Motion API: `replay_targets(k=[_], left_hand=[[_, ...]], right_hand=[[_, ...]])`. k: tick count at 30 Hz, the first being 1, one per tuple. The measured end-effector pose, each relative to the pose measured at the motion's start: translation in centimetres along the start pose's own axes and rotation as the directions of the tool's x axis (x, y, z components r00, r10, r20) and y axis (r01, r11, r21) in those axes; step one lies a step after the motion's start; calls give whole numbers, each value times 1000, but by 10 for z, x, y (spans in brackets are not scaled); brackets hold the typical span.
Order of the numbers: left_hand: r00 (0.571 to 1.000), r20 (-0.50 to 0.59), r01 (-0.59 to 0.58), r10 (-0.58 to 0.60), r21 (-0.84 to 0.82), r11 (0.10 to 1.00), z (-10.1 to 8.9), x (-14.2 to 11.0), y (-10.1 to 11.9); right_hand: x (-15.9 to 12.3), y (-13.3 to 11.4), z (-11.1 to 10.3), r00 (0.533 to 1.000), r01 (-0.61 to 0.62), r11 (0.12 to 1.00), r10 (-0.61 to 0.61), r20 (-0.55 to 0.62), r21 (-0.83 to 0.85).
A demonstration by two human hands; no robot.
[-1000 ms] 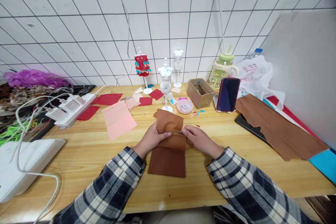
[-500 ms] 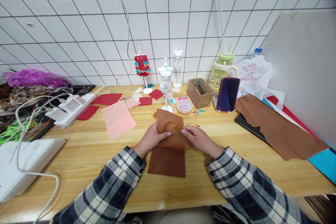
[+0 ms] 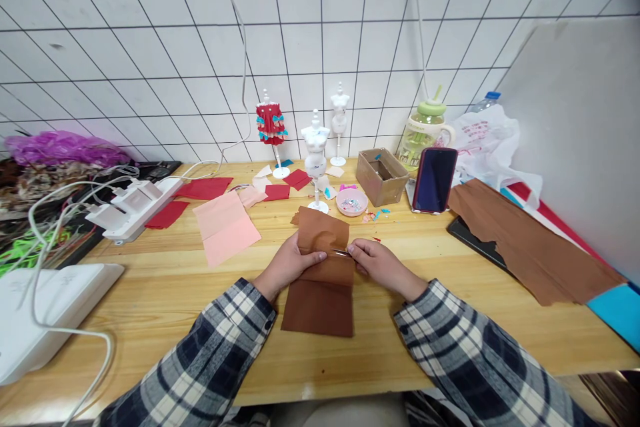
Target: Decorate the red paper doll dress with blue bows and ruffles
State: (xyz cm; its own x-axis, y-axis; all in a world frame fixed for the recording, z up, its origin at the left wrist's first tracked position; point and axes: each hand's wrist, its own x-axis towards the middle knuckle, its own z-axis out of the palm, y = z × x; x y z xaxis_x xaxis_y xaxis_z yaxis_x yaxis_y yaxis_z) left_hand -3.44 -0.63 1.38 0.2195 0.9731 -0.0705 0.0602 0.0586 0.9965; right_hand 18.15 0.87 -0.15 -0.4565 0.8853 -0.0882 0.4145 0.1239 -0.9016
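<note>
A folded brown sheet (image 3: 320, 310), paper or thin cloth, lies in front of me with its upper part raised and creased. My left hand (image 3: 295, 260) grips it from the left side, thumb pressed on top and fingers partly hidden. In my right hand (image 3: 375, 260) is a slim pointed metal tool (image 3: 341, 253), pinched at the sheet's right edge. Its tip lies against the brown surface close to my left thumb; the handle is hidden by my fingers, so I cannot tell its exact kind. Just behind the sheet stands a small white dress form (image 3: 315, 147).
Behind are a dress form in a red dress (image 3: 271, 125), a pink dish (image 3: 352, 203), a cardboard box (image 3: 383, 177) and a phone (image 3: 435, 180). Pink sheets (image 3: 227, 227) and a power strip (image 3: 135, 210) lie left; more brown material (image 3: 535, 240) lies right.
My right hand has shifted very slightly right, and more of the metal tool shows. My left hand and the brown sheet stay nearly where they were.
</note>
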Motion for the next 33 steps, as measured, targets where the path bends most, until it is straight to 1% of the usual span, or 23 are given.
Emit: replay_targets(k=[3,22,28,30,33], left_hand=[[1000,10,-2,2,8,1000,-1,0,-1],[1000,22,12,-11,-25,1000,0,0,0],[1000,9,-3,3,23,1000,1,0,1],[1000,6,-8,8,25,1000,1,0,1],[1000,4,-14,14,12,1000,0,0,1]], right_hand=[[0,-2,0,1000,-4,1000,4,24,10],[-1,-3,-2,999,32,998,-32,-4,-52],[-2,-3,-2,1000,18,997,-19,-12,-70],[-2,-3,-2,1000,18,998,-19,-10,-63],[-2,-5,-2,1000,8,1000,-8,9,-11]])
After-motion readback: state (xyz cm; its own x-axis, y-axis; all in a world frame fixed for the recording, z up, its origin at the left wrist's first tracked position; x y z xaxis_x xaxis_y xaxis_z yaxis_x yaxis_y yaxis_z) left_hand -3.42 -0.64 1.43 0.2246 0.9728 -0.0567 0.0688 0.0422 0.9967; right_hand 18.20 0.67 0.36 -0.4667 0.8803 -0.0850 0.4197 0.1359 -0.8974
